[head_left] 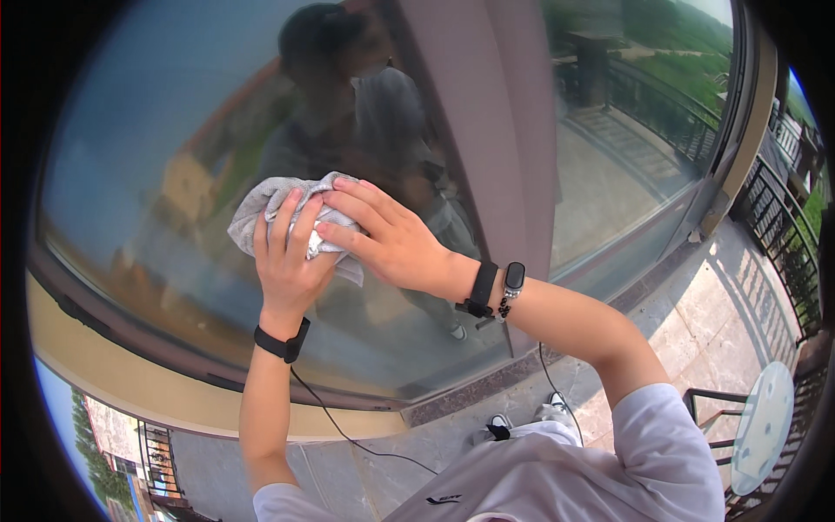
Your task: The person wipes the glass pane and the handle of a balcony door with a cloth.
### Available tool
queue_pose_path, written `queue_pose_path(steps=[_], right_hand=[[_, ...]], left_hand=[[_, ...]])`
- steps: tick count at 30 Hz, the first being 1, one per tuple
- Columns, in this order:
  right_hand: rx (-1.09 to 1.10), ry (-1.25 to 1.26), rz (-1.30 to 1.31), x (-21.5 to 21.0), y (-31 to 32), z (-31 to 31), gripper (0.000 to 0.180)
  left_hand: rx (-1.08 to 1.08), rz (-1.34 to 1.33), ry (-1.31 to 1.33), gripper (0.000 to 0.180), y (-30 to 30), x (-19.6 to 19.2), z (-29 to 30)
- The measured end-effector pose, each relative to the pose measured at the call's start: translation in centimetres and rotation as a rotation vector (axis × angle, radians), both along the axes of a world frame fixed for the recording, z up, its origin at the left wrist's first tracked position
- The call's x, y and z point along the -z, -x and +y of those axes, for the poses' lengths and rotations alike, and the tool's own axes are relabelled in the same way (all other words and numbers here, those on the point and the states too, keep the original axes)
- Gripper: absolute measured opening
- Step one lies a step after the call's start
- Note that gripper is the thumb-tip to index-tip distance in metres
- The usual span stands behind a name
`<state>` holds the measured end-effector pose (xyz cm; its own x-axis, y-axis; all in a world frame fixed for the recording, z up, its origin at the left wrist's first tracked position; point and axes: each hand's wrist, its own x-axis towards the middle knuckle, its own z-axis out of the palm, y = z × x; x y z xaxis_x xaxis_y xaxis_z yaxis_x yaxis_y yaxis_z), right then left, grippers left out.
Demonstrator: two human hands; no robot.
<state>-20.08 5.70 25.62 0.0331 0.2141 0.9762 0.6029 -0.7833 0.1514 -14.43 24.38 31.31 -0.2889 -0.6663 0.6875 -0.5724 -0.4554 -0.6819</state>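
Note:
A bunched grey cloth [252, 213] is pressed flat against a large dark window pane [156, 130]. My left hand [296, 261] lies over its lower part, fingers pointing up and curled onto the fabric. From the right, my right hand [396, 239] reaches across and grips the cloth's upper right side, its fingertips beside those of the left. A loose corner of the fabric hangs below the right hand. My palms and whatever part of the cloth lies under them are hidden.
A brown frame post [496, 130] divides this pane from a second one [635, 157] on the right. A round glass table [764, 426] stands at lower right near a black railing [778, 235]. Thin black cables [348, 435] run from both wristbands. Stone tiles [687, 331] cover the floor.

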Motion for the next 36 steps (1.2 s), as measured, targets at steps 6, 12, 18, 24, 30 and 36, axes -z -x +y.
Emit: queue_pose_path(steps=[6, 12, 18, 24, 30, 36], right_hand=[[0.117, -0.022, -0.42, -15.5, -0.5, -5.4, 0.04], [0.174, -0.136, -0.121, -9.9, 2.1, -6.1, 0.045], [0.171, -0.069, 0.071, -1.5, 3.4, -8.8, 0.055], [0.27, -0.115, -0.221, -13.6, 1.5, -7.5, 0.049], [0.204, -0.077, -0.374, -23.0, -0.7, -3.5, 0.046], [0.118, 0.036, -0.411, -29.3, -3.3, 5.4, 0.043]], left_hand=[[0.067, -0.076, 0.254, 0.019, 0.7, -12.0, -7.7], [0.14, 0.142, 0.342, 0.018, 2.6, -5.9, -11.0], [0.172, 0.101, -0.041, 0.009, 1.8, -1.6, -9.1], [0.279, -0.102, 0.232, 0.013, 0.7, -11.5, -11.6], [0.295, -0.134, 0.408, 0.026, 0.6, -18.3, -8.6], [0.16, -0.106, 0.53, 0.032, -0.3, -22.2, 0.3]])
